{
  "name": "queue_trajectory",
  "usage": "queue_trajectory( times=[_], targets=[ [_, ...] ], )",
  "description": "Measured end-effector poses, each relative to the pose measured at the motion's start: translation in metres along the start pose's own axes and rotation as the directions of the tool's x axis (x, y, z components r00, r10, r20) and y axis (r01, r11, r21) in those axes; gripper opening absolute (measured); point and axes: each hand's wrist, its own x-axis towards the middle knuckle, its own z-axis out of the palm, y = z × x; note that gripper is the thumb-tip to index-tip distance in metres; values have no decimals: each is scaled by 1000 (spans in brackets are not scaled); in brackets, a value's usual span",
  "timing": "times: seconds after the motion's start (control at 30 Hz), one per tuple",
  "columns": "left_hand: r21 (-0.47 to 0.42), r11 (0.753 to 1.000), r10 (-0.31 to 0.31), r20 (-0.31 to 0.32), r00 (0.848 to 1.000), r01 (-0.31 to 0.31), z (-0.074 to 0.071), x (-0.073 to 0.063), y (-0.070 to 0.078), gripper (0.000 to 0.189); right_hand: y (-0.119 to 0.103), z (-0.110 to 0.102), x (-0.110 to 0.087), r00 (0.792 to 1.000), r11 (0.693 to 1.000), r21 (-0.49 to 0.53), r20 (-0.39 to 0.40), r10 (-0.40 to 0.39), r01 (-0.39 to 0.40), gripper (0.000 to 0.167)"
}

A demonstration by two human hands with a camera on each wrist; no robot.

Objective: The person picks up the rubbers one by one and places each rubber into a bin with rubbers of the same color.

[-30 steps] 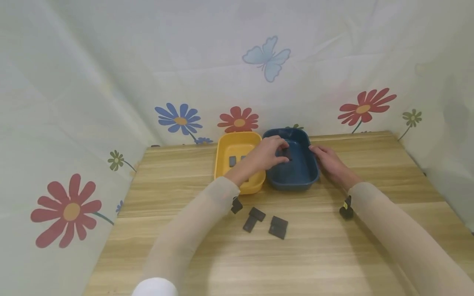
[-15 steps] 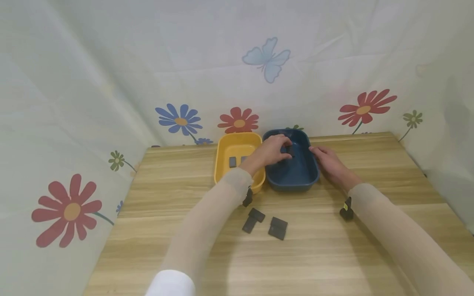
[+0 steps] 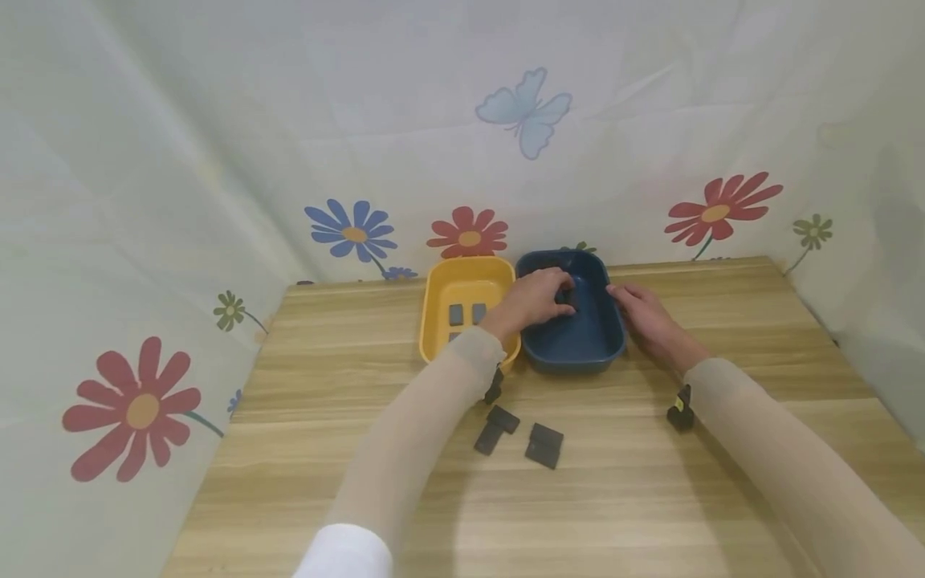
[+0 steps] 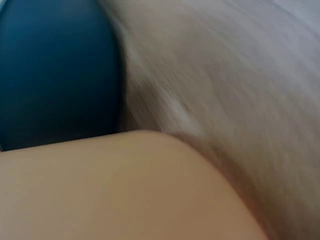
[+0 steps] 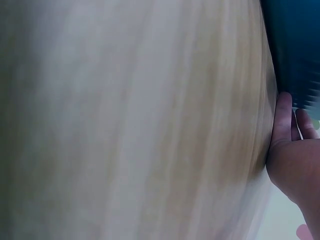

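My left hand (image 3: pixel 538 297) reaches down into the blue plastic basin (image 3: pixel 578 353), thumb and fingers curled about a small dark rectangular tile (image 3: pixel 568 298). Part of that tile is hidden by the fingers. On the basin's right side, my right hand (image 3: pixel 643 317) holds the rim, its fingers against the outer wall. The right wrist view shows fingers (image 5: pixel 283 117) at the blue wall, low by the tabletop. In the left wrist view, bare skin fills the bottom, with the basin (image 4: pixel 55 70) behind it.
A yellow basin (image 3: pixel 425 321) with several grey tiles (image 3: pixel 456 314) stands against the blue one's left side. Nearer the front lie dark tiles in two overlapping pairs, a left pair (image 3: pixel 488 437) and a right pair (image 3: pixel 543 452). A flowered curtain (image 3: pixel 405 144) hangs behind the wooden table (image 3: pixel 347 361).
My left hand and forearm have shifted right, deeper into the blue basin, uncovering more of the yellow basin's tiles. The right hand stays at the rim.
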Motion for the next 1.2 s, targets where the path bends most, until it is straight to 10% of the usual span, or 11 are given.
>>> queue_trajectory(
  times=[0.6, 1.2],
  targets=[
    [168, 985, -51, 50, 997, 42, 10, 6, 6, 52, 0, -2, 1, 1000, 1000, 7, -2, 3, -3, 66],
    [153, 986, -78, 101, 992, 62, 8, 10, 6, 54, -1, -1, -2, 1000, 1000, -9, -15, -21, 21, 63]
  ],
)
